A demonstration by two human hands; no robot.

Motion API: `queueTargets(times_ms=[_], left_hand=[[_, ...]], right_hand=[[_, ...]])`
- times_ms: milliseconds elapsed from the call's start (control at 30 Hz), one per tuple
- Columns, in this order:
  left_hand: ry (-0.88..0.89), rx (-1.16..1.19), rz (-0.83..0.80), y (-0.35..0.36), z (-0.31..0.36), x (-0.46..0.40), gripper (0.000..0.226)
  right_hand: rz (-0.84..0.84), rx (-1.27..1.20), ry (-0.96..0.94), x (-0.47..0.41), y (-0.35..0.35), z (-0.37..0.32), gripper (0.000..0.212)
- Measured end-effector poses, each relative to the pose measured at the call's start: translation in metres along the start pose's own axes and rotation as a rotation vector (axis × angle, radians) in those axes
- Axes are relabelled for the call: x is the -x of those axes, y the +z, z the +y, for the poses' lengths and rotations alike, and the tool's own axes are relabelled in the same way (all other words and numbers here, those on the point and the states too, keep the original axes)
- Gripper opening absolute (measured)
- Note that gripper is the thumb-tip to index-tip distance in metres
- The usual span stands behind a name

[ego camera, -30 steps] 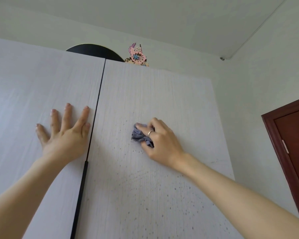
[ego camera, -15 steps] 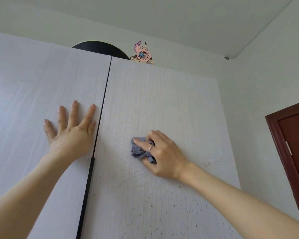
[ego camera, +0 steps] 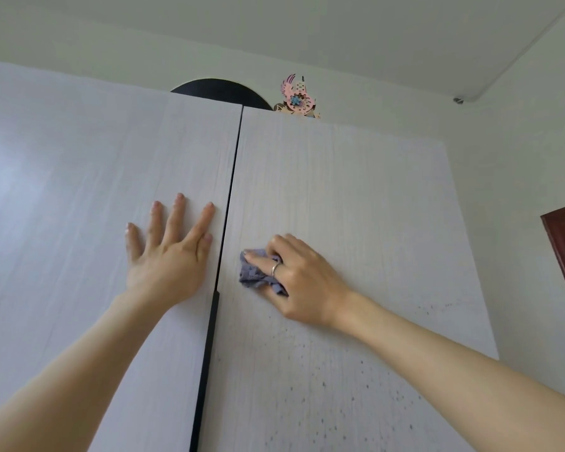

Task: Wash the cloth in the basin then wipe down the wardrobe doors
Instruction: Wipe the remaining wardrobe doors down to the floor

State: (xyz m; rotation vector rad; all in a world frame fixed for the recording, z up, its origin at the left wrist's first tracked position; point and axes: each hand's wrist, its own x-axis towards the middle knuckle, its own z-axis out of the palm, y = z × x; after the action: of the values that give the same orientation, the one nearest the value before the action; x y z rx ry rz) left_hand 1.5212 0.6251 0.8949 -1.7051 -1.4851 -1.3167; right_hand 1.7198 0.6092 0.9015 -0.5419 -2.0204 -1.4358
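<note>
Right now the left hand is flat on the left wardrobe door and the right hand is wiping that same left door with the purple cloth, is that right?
Not quite. In the head view the right hand presses the purple cloth on the right wardrobe door; the left hand lies flat on the left wardrobe door.

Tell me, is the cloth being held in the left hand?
No, the right hand grips the cloth against the right door; the left hand lies flat.

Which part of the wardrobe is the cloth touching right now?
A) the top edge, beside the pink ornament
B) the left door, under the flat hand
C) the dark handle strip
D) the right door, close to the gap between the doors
D: the right hand presses the bunched blue-grey cloth against the right door, just beside the dark gap; the left hand lies flat on the left door.
</note>
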Motion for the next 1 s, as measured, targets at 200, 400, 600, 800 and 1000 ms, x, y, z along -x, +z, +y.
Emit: queueTargets(times_ms=[200, 400, 600, 800, 1000], left_hand=[[0.004, -0.016, -0.013, 0.001, -0.003, 0.006, 0.049], [0.003, -0.033, -0.014, 0.001, -0.007, 0.009, 0.049], [0.024, -0.055, -0.018, 0.003, -0.008, 0.014, 0.048], [0.035, -0.062, 0.001, 0.004, -0.012, 0.012, 0.048], [0.042, -0.051, -0.001, 0.006, -0.014, 0.011, 0.048]], right_hand=[[0.186, 0.164, 0.448, -0.049, -0.020, 0.054, 0.041], [0.055, 0.029, 0.093, -0.043, -0.001, 0.009, 0.041], [-0.050, 0.101, -0.014, -0.046, -0.015, 0.026, 0.048], [0.163, 0.171, 0.472, -0.115, -0.014, 0.052, 0.045], [0.106, 0.134, 0.313, -0.099, -0.007, 0.034, 0.042]])
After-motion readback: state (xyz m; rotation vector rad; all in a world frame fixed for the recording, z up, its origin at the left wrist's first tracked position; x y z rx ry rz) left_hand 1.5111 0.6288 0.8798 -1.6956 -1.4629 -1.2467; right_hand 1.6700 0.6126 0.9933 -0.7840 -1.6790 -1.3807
